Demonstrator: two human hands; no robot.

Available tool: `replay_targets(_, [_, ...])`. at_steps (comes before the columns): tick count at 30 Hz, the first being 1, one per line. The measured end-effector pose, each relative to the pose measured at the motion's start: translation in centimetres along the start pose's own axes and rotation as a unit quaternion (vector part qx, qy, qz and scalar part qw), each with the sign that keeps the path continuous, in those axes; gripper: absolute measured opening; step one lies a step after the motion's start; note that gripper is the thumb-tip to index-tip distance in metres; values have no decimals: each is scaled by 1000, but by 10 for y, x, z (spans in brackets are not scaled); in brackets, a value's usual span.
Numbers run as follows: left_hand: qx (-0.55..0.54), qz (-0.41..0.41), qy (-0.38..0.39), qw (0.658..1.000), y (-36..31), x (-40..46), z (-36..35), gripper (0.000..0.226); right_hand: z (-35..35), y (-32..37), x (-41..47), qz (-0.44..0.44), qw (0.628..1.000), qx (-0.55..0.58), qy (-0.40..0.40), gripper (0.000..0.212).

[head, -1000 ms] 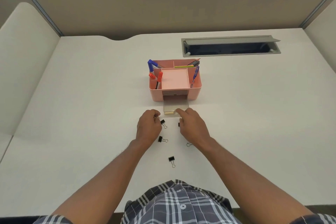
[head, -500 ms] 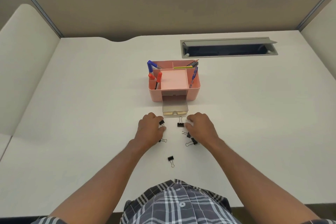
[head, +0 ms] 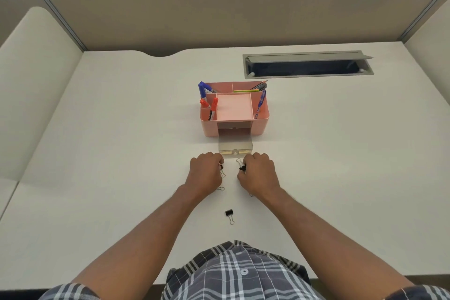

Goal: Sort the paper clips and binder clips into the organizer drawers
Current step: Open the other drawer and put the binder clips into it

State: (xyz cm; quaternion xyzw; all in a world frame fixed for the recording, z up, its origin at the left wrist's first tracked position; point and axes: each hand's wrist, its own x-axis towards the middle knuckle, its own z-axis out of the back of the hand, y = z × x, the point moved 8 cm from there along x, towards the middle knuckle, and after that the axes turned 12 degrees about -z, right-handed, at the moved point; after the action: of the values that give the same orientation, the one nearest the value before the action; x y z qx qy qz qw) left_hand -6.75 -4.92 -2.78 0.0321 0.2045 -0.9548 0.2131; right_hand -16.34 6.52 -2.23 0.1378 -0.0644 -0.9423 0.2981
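A pink desk organizer [head: 260, 124] stands mid-table with its clear drawer [head: 235, 145] pulled out toward me. Just in front of the drawer, my left hand [head: 205, 174] is closed on a black binder clip [head: 222, 170], whose wire handles stick out at the fingertips. My right hand [head: 259, 174] pinches another black binder clip [head: 241, 165]. Under the left wrist, the wire of a further clip [head: 221, 188] peeks out; another wire shows under the right hand. One binder clip [head: 229, 215] lies alone on the table, closer to me.
Pens, markers and pencils [head: 207, 97] stand in the organizer's top compartments. A grey cable hatch [head: 308, 66] is set into the white table [head: 121, 153] at the back right. Partition walls enclose the desk.
The right hand left the drawer front, moved down to the clips and closed on one. The left hand closed on a clip too. Both hands drew closer together.
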Motion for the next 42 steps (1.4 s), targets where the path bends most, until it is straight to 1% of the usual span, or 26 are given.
replay_targets(2, [4, -15, 7, 1000, -2, -1, -1, 46, -1, -3, 0, 3, 1000, 8, 6, 24])
replay_targets(4, [19, -33, 13, 999, -3, -2, 0, 53, -1, -5, 0, 3, 1000, 10, 7, 23])
replay_targets(7, [34, -49, 19, 998, -2, -2, 0, 47, 0, -7, 0, 1, 1000, 17, 8, 22])
replay_targets(12, [67, -76, 37, 994, -2, 3, -2, 25, -1, -7, 0, 1, 1000, 28, 7, 20])
replay_targets(16, [57, -93, 26, 994, -2, 1, -3, 21, -1, -9, 0, 4, 999, 47, 16, 22])
replay_targets(18, [60, -103, 10, 993, -3, -2, -1, 22, 1, -10, -2, 15, 997, 68, 21, 22])
replay_targets(20, [53, -111, -19, 992, -6, -4, 6, 23, 10, -8, -6, 45, 993, 112, 8, 22])
replay_targets(23, [10, -121, -96, 988, -12, -3, 30, 20, 38, -5, -11, 97, 974, 189, -76, 18])
replay_targets(25, [-4, -121, -144, 982, -14, 2, 47, 18, 53, -5, -7, 105, 965, 204, -124, 17])
replay_targets(26, [-4, -119, -162, 980, -15, 7, 53, 17, 58, -4, -1, 101, 965, 202, -134, 19])
replay_targets(28, [0, -110, -178, 978, -17, 18, 64, 17, 65, 0, 13, 83, 969, 194, -127, 21])
replay_targets(30, [18, -100, -178, 979, -21, 30, 69, 15, 70, 6, 27, 70, 977, 172, -105, 18])
replay_targets(32, [48, -89, -166, 981, -25, 40, 69, 13, 72, 15, 36, 77, 983, 138, -90, 15])
replay_targets(35, [81, -90, -155, 980, -32, 46, 67, 13, 72, 24, 41, 87, 985, 127, -74, 17])
replay_targets(39, [72, -104, -157, 979, -34, 46, 62, 13, 65, 25, 42, 98, 986, 119, -56, 19])
replay_targets(42, [29, -124, -163, 978, -34, 42, 59, 14, 64, 22, 39, 109, 985, 123, -49, 21])
